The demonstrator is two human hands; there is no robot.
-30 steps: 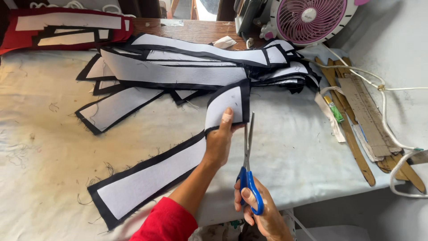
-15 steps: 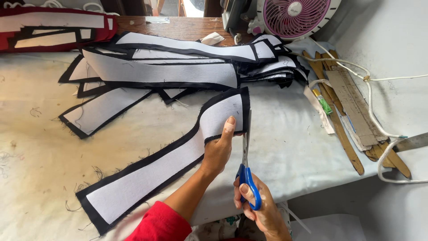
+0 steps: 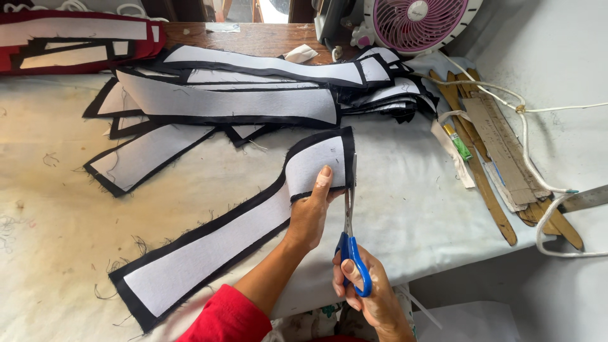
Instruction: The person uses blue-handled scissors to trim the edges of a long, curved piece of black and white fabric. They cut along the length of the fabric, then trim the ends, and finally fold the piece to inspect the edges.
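A long white fabric strip with a black border lies across the pale table, its far end folded up. My left hand pinches that raised end, thumb on the white face. Blue-handled scissors are gripped in my right hand, just right of the left. The blades point away from me and run along the strip's black right edge.
A pile of similar black-and-white strips covers the far half of the table. Red-backed pieces lie at far left. A pink fan, wooden and cardboard rulers, a white cord and a metal ruler sit at right.
The scissors have advanced along the strip's black edge, and the view has shifted slightly. My left hand keeps its hold on the folded end.
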